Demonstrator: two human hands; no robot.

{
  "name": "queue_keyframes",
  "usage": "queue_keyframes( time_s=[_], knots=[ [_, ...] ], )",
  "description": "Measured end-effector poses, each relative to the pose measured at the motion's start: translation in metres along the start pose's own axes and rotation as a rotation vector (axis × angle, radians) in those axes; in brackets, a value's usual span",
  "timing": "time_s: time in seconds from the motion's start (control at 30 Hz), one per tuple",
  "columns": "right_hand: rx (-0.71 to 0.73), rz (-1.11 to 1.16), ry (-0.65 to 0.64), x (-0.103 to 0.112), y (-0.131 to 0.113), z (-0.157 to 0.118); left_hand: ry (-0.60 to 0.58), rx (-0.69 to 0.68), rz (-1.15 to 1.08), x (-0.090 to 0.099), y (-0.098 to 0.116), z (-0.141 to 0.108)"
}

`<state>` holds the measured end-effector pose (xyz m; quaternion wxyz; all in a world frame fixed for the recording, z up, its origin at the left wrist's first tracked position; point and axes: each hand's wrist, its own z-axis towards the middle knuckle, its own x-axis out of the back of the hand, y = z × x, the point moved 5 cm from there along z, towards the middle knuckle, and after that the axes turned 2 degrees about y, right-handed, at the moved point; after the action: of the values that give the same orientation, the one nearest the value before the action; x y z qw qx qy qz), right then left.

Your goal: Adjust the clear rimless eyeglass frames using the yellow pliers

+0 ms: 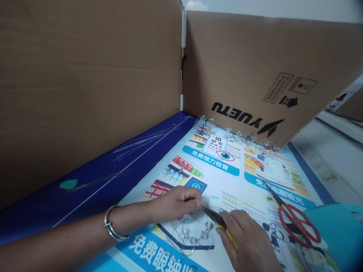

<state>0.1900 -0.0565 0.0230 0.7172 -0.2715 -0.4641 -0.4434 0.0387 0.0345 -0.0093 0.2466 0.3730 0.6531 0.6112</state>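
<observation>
Across a glossy printed poster, a loop of thin silver wire strung with clear beads lies just under the person's hands. The wire bends in open, uneven curves, with the beads spaced along its lower stretch, and one part rises to the fingertips. The left hand, a metal bangle on its wrist, pinches that wire with its fingers pressed together. The right hand is closed around the yellow handles of needle-nose pliers, whose tips reach the wire just beside the left fingertips. Red-handled scissors lie to the right, near a teal folder. Two upright cardboard panels form a corner behind, one printed YUETU. Along the foot of that panel runs a line of clear beaded strands. On a dark blue strip to the left lie thin straight wires and a small teal scrap.
</observation>
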Motion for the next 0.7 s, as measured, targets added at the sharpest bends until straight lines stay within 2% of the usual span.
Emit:
queue_keyframes(
  time_s=[0.23,0.7],
  knots=[
    [0.022,-0.011,0.03,-0.0002,-0.0008,-0.0007,-0.019,0.048,-0.056,0.0006,-0.0043,-0.0002],
    [0.003,-0.013,-0.022,-0.0033,0.0002,-0.0013,-0.03,0.039,-0.082,0.0007,-0.004,0.0001]
  ],
)
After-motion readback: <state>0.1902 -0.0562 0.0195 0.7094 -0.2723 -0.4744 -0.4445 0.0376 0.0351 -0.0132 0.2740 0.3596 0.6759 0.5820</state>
